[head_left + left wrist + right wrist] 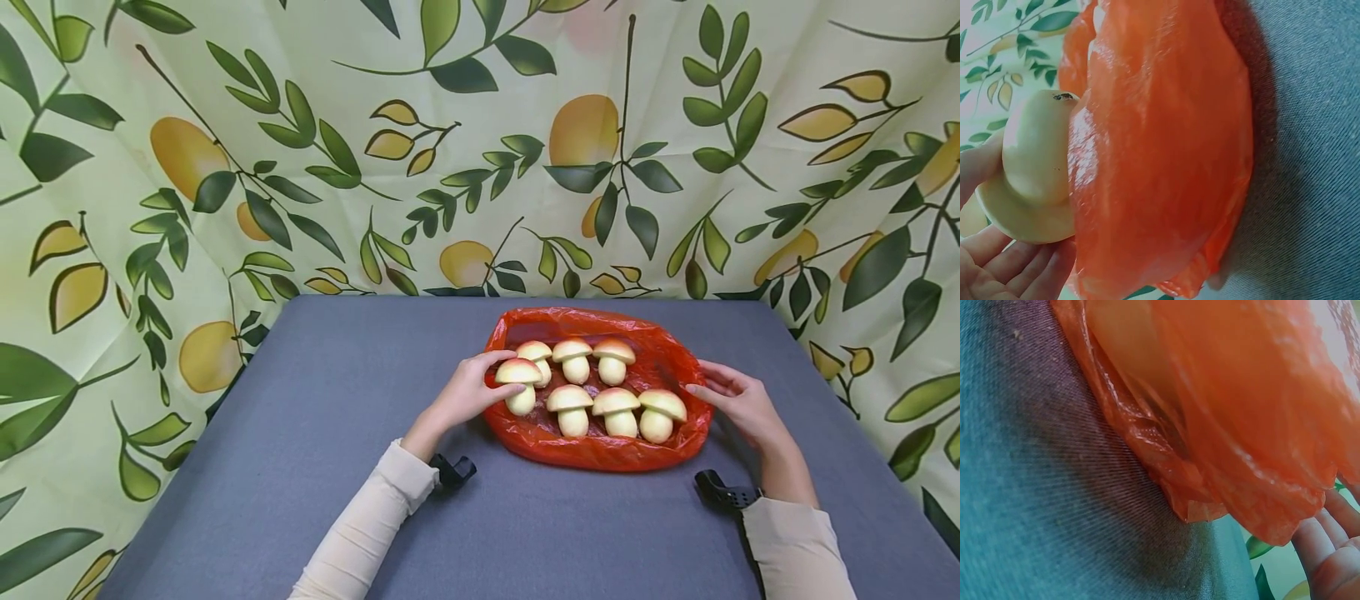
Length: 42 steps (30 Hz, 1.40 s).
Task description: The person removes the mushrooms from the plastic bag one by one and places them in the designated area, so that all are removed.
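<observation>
At the left end of an open red plastic bag (592,454), my left hand (467,388) grips a mushroom (519,382) with a pale stem and a reddish-yellow cap. In the left wrist view this mushroom (1038,150) shows its stem upward beside the bag wall, a dark mark at the stem's end. My right hand (746,407) holds the bag's right rim, thumb over the edge and fingers on the outside. Within the bag stand a back row of mushrooms (572,358) and a front row (617,408), caps up.
The bag rests on a table with a grey-blue cloth (300,467), right of its middle and near the back edge. Behind hangs a curtain (510,117) printed with leaves and fruit. Black straps (452,472) are worn at both wrists.
</observation>
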Each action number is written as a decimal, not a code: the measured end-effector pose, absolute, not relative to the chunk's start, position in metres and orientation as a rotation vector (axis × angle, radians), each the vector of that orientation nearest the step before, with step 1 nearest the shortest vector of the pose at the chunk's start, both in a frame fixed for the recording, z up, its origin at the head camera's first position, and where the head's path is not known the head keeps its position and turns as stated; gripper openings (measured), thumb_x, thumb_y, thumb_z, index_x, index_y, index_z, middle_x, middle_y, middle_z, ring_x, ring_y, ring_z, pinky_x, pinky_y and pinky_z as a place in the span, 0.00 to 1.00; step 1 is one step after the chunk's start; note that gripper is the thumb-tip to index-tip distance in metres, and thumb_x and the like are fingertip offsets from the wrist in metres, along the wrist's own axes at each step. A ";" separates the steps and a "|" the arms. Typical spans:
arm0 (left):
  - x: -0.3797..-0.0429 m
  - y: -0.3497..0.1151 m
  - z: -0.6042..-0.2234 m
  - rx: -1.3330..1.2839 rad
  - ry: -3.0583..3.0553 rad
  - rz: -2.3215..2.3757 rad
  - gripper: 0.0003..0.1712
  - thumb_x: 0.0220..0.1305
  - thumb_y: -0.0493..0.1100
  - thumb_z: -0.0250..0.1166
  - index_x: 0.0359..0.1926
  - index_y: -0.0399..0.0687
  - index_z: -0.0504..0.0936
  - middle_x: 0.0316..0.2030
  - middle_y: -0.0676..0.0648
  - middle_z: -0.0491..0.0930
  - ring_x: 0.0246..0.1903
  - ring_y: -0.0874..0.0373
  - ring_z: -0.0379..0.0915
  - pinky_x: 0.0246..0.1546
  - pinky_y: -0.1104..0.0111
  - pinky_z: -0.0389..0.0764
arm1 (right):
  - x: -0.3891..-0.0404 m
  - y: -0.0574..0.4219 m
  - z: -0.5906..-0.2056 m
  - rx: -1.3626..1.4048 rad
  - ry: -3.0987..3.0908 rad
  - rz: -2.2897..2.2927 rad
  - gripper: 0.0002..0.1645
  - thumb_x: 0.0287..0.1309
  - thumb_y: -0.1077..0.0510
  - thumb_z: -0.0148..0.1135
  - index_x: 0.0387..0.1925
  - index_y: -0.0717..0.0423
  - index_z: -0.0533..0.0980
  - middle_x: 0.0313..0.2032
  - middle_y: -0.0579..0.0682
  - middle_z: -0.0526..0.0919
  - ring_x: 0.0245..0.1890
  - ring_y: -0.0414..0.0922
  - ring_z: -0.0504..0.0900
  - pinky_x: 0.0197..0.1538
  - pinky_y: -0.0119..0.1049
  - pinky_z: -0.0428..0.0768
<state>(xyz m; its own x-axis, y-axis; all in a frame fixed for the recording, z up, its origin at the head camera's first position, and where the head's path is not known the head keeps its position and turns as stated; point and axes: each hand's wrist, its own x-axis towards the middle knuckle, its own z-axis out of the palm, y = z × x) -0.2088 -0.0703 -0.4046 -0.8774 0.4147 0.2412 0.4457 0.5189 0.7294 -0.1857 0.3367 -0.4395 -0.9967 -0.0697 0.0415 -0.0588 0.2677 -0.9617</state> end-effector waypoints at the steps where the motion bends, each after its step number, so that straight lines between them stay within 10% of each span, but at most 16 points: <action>1: -0.209 -0.071 -0.404 -0.762 -2.707 -1.321 0.28 0.57 0.44 0.71 0.57 0.39 0.77 0.52 0.40 0.82 0.53 0.49 0.78 0.58 0.56 0.78 | -0.186 0.337 -0.439 -0.130 2.500 -1.885 0.24 0.61 0.63 0.61 0.48 0.28 0.75 0.37 0.17 0.80 0.38 0.17 0.79 0.38 0.14 0.78; 42: -0.235 -0.128 -0.402 -0.665 -2.626 -1.617 0.27 0.59 0.38 0.68 0.60 0.39 0.75 0.57 0.38 0.79 0.57 0.45 0.76 0.62 0.54 0.75 | -0.183 0.336 -0.437 -0.108 2.532 -1.816 0.19 0.64 0.59 0.59 0.51 0.32 0.75 0.38 0.15 0.78 0.37 0.17 0.79 0.39 0.13 0.77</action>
<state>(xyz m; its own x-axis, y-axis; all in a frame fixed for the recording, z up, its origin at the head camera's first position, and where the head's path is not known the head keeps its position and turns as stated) -0.2347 -0.1280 -0.4021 -0.9112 0.3576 0.2048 0.3439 0.3860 0.8560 -0.1833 0.3360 -0.4367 -0.9973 -0.0703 0.0204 -0.0419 0.3193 -0.9467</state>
